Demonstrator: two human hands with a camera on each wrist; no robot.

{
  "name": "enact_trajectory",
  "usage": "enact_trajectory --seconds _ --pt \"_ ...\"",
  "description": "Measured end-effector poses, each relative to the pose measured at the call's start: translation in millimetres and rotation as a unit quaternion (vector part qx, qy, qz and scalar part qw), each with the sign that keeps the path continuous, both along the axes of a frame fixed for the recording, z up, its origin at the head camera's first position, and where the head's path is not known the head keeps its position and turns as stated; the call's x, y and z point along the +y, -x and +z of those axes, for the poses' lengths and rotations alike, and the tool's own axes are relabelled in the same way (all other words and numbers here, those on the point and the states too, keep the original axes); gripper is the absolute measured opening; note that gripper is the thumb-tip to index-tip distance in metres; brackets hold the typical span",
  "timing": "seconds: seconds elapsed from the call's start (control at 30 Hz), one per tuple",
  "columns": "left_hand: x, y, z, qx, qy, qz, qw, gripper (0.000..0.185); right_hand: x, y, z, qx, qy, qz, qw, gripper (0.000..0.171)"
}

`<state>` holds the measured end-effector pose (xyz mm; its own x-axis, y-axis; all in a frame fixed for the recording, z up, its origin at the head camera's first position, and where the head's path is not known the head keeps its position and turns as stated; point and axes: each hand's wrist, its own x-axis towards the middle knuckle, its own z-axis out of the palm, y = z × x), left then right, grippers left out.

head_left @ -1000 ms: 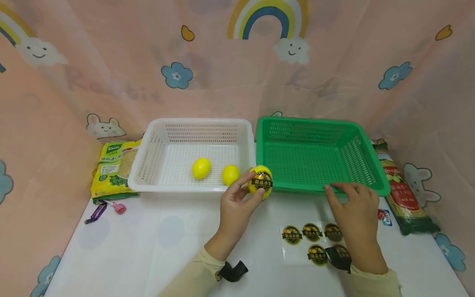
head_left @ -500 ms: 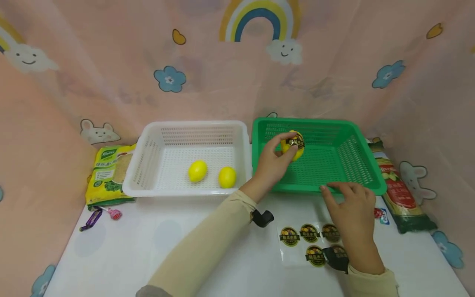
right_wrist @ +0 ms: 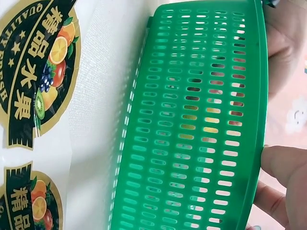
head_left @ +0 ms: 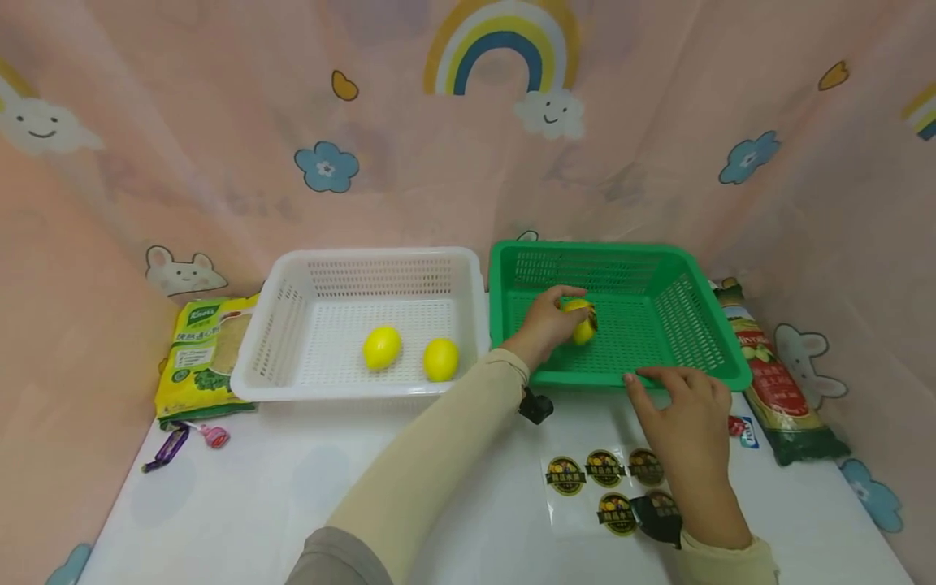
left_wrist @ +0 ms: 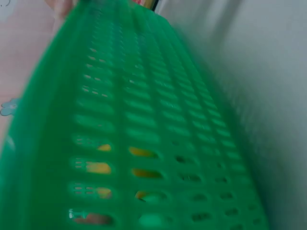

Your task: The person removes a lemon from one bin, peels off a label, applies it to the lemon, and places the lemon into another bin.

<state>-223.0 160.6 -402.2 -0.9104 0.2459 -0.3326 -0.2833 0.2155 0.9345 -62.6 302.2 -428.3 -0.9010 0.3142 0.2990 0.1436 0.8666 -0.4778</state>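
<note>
The left hand (head_left: 544,321) curls its fingers round a stickered lemon (head_left: 581,318) and has it low inside the green basket (head_left: 621,370), at or just above the mesh floor; I cannot tell whether it rests there yet. Half a second ago the hand held that lemon higher, over the basket's middle, and a second ago it was out in front of the baskets with the label facing the camera. The right hand (head_left: 687,418) has hardly moved: its fingers lie fairly straight on the basket's near rim, gripping nothing.

Now the lemon's sticker is turned mostly away and unreadable. From the left wrist only blurred green mesh (left_wrist: 144,143) shows, with yellow glimpsed through the slots.

Just under the right hand lies a sticker sheet (head_left: 607,483); in the right wrist view its labels (right_wrist: 41,72) read "QUALITY FRUITS" with Chinese characters round a picture of fruit.

Two plain lemons (head_left: 409,353) sit in the white basket (head_left: 292,382). Beside it lies a yellow-green Knorr packet (head_left: 201,345); the noodle packet (head_left: 775,382) on the right has print too small to read.
</note>
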Motion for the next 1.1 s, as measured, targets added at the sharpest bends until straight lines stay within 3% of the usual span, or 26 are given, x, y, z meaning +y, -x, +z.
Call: enact_trajectory --seconds 0.13,0.27,0.47,0.63,0.8,0.97,1.1 --pt "-2.8 -0.8 -7.3 0.019 0.005 -0.016 0.9997 0.033 -0.7 0.8 0.9 0.024 -0.016 0.010 1.000 0.031" --pt "-7.1 -3.8 -9.4 0.029 -0.025 -0.012 0.9992 0.033 -2.2 1.7 1.3 0.049 -0.023 0.016 0.998 0.029" --pt "-18.1 -14.4 -4.6 0.066 -0.030 -0.006 0.9974 0.032 -2.8 2.2 -1.8 0.044 -0.017 0.014 0.999 0.029" --pt "-35.8 -25.3 5.1 0.097 -0.087 -0.015 0.9913 0.033 -2.0 2.2 -2.3 0.032 -0.016 0.008 0.999 0.030" --pt "-64.9 -33.6 17.6 0.131 -0.107 -0.020 0.9854 0.034 -1.2 2.7 0.5 0.011 -0.006 0.002 1.000 0.032" --pt "-106.4 -37.9 21.6 0.171 -0.075 -0.008 0.9824 0.038 -5.1 4.2 6.8 -0.019 0.019 0.000 1.000 0.038" --pt "-147.4 -38.5 24.1 0.184 -0.044 0.014 0.9818 0.040 -17.4 8.0 15.1 -0.017 0.050 0.011 0.999 0.041"
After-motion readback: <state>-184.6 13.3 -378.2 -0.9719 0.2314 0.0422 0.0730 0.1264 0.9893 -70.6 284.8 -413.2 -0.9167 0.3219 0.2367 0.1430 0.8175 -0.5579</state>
